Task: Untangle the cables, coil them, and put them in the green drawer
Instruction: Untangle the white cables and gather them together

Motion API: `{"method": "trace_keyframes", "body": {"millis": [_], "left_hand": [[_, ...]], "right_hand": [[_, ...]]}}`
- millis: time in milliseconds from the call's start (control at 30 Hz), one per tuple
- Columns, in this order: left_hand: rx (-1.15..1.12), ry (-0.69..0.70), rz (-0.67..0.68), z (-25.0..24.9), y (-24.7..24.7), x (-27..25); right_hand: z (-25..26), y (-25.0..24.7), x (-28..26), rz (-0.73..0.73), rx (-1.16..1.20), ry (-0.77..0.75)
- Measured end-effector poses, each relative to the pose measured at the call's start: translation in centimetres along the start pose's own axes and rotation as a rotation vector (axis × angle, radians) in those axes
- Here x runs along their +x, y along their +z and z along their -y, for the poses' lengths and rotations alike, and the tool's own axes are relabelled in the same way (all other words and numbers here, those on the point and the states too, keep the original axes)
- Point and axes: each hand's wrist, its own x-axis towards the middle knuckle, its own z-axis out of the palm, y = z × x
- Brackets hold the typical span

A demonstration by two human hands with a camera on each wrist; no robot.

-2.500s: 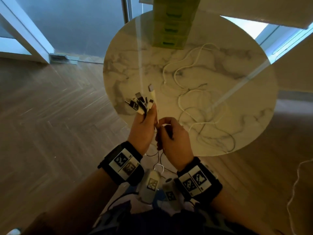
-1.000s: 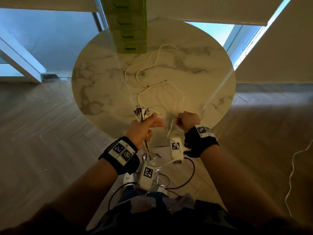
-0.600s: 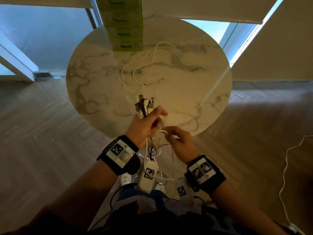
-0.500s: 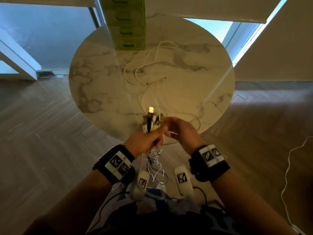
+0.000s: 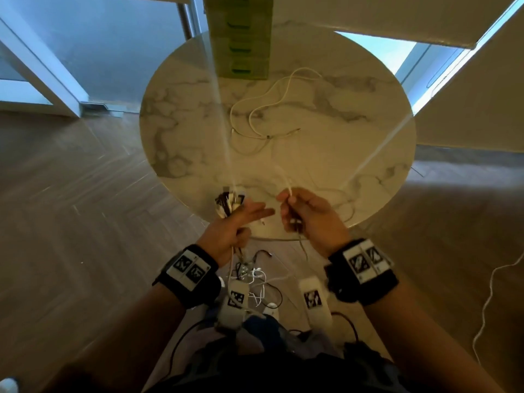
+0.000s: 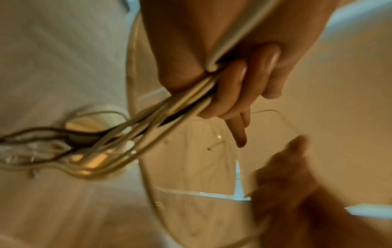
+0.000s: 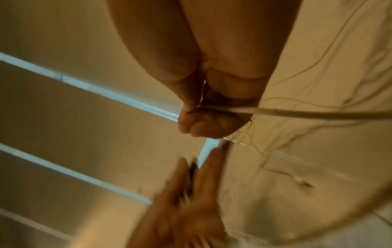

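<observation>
White, limp thin charging cables (image 5: 263, 117) sprawl across the round marble desk (image 5: 354, 131), light and snag-prone, best held near plugs: left hand (image 5: 229, 225) clutches a cable bundle (image 6: 169, 107), right hand (image 5: 309, 214) pinches one strand.

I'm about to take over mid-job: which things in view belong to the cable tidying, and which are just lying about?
Job:
- cable bundle gripped in the left hand
- white cable pinched by the right hand
- loose cables on the marble table
- green drawer unit, drawers closed

Lying about:
- white cord on the wooden floor, right side
</observation>
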Motion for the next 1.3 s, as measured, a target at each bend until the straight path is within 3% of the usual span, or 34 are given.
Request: {"method": "trace_keyframes", "body": {"millis": [133,267,367,500,600,667,800,867,933,1000,1067,1133,1200,1300], "left_hand": [[-0.239,-0.021,0.104,-2.3,1.2,1.2],[-0.254,0.066,0.043,-3.3,1.3,2.5],[-0.21,0.129,0.074,-3.5,1.0,2.8],[-0.129,0.17,0.146,-2.4,0.6,1.6],[-0.068,0.176,0.127,-1.1,-0.3,0.2],[0.009,0.167,0.107,-0.2,-0.8,-0.8],[0.215,0.152,0.071,0.7,-1.2,-1.6],[0.275,0.147,0.063,0.7,-1.4,-1.3],[0.341,0.148,0.048,0.8,-1.4,-0.8],[0.421,0.163,0.027,1.1,-1.3,-0.5],[0.461,0.201,-0.016,1.6,-1.2,-0.3],[0.421,0.243,-0.088,2.0,-1.3,-0.3],[0.337,0.285,-0.127,2.0,-1.5,-0.6],[0.296,0.281,-0.102,2.0,-1.3,-1.2]], "right_hand": [[-3.7,0.6,-3.0,0.174,-0.305,0.004],[-6.7,-0.6,-3.5,0.038,-0.407,0.081],[-8.3,-2.3,-2.0,-0.12,-0.517,0.127],[-7.7,-3.1,1.8,-0.167,-0.32,0.229],[-6.8,-4.5,4.9,-0.243,-0.208,0.291],[-6.2,-5.9,7.2,-0.29,-0.387,0.229],[-2.4,-5.2,10.0,-0.158,-0.759,0.151],[-0.3,-3.0,9.3,-0.153,-0.662,0.123],[1.2,-0.3,6.6,-0.015,-0.365,0.146],[1.7,1.7,3.5,0.135,-0.312,0.06],[0.8,2.0,1.2,0.104,-0.419,-0.135],[-1.2,0.9,-0.5,-0.015,-0.472,-0.198],[-3.8,-1.0,-2.2,-0.07,-0.588,-0.117],[-7.9,-3.6,-3.9,0.059,-1.005,0.193]]}}
